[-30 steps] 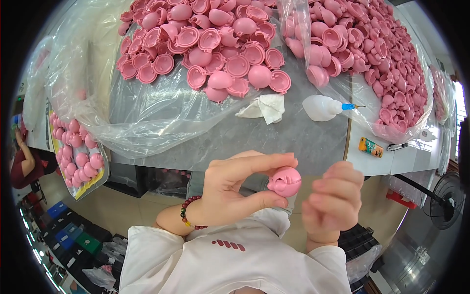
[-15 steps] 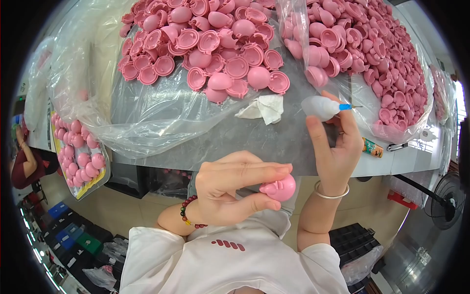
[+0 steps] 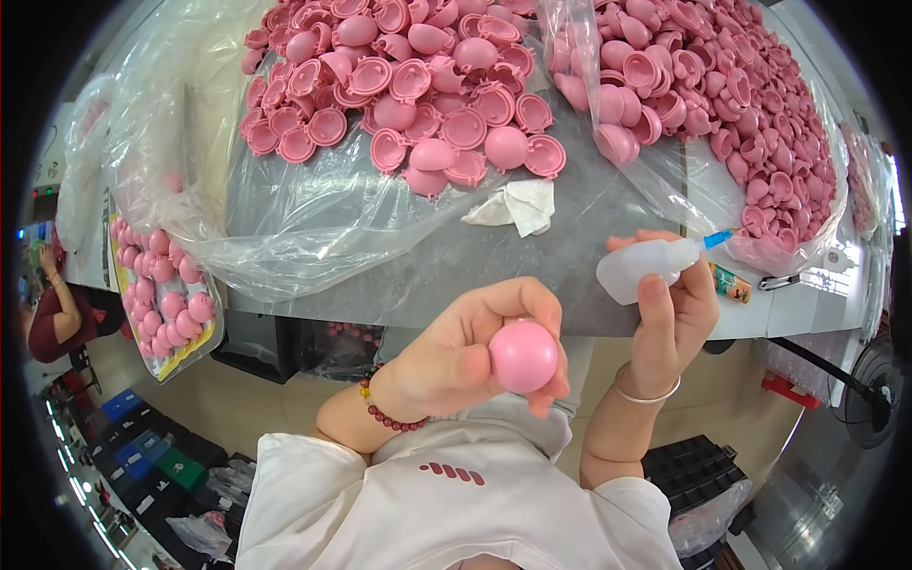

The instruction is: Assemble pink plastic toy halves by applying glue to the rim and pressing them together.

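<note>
A round pink plastic ball (image 3: 524, 357) sits in the curled fingers of my left hand (image 3: 456, 347), its smooth side facing up, just beyond the table's front edge. In my right hand (image 3: 670, 323) is a small white squeeze bottle (image 3: 635, 270) with a blue needle tip (image 3: 719, 237), lying tilted between thumb and fingers and pointing right. The ball and the bottle are apart. Ahead of my hands, a crumpled white cloth (image 3: 518, 206) rests on the grey table (image 3: 399, 275).
Pink half shells (image 3: 408, 85) are heaped on clear plastic at the back, with a larger bagged pile (image 3: 722, 95) at right. A tray of pink balls (image 3: 166, 294) stands left. A small tube (image 3: 730, 283) lies beside my right hand. Another person (image 3: 62, 313) is far left.
My left hand has turned the ball, so its smooth round side shows instead of the notched part. My right hand has moved slightly right and down, tilting the bottle's tip upward.
</note>
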Tool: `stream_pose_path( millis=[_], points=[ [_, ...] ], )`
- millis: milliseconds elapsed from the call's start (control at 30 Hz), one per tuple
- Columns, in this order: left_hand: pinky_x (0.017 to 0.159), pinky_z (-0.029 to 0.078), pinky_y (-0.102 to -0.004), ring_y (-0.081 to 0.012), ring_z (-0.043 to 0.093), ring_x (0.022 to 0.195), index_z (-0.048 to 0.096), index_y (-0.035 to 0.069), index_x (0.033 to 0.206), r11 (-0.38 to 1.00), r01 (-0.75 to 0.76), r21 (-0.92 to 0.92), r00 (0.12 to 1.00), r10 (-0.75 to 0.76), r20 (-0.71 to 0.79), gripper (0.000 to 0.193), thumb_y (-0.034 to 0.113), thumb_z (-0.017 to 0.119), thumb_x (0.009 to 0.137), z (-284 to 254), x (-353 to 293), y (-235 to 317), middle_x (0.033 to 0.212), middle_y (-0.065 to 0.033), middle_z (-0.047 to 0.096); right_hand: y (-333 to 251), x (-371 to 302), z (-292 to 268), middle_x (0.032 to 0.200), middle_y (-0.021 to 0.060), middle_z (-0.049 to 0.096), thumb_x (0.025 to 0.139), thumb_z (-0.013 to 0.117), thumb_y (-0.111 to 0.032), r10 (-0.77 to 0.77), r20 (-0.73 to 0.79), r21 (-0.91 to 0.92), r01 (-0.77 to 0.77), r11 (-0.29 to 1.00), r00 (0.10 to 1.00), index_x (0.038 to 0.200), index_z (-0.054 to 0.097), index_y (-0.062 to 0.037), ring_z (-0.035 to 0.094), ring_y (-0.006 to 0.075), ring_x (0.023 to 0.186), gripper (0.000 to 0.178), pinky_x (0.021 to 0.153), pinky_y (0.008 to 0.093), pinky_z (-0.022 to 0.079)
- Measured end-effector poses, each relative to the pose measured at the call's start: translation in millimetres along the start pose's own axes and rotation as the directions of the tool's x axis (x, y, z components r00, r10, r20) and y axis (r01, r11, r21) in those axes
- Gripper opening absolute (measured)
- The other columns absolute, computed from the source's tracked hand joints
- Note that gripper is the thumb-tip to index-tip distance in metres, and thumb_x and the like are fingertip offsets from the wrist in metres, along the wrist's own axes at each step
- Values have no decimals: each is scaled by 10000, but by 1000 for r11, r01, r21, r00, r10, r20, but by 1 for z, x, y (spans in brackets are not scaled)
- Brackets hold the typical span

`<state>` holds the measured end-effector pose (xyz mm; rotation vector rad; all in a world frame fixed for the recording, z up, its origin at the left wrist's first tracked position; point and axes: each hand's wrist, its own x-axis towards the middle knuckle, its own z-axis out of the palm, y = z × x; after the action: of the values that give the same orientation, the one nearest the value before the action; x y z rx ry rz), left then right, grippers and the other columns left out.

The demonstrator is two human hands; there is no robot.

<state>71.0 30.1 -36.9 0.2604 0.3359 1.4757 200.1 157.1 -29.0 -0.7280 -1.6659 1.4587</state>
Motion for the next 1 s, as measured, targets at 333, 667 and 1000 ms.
stream_pose_path(
  millis=[333,667,1000],
  points=[
    [730,488,-402,-287,589,756,531,21,964,914,-256,315,964,266,13,457,258,741,635,8,-2,-6,808,-181,593,-2,-1,-1,814,105,607,717,583,-60,28,15,-36,-27,999,1000,939,528,54,525,111,722,255,672,216,407],
    [719,503,-378,-258,596,737,597,21,861,288,-549,785,788,493,370,323,141,753,606,10,2,2,819,-155,609,-2,0,-4,831,153,594,761,562,-189,11,73,-171,2,985,997,976,500,65,575,178,783,339,692,261,441],
    [803,422,-335,-237,545,863,463,-49,1039,-341,187,921,178,934,309,290,87,548,798,-10,-88,75,923,-166,556,-4,-6,0,858,174,586,734,564,-149,54,39,4,-55,999,998,975,493,86,546,169,786,344,730,254,413]
  ],
)
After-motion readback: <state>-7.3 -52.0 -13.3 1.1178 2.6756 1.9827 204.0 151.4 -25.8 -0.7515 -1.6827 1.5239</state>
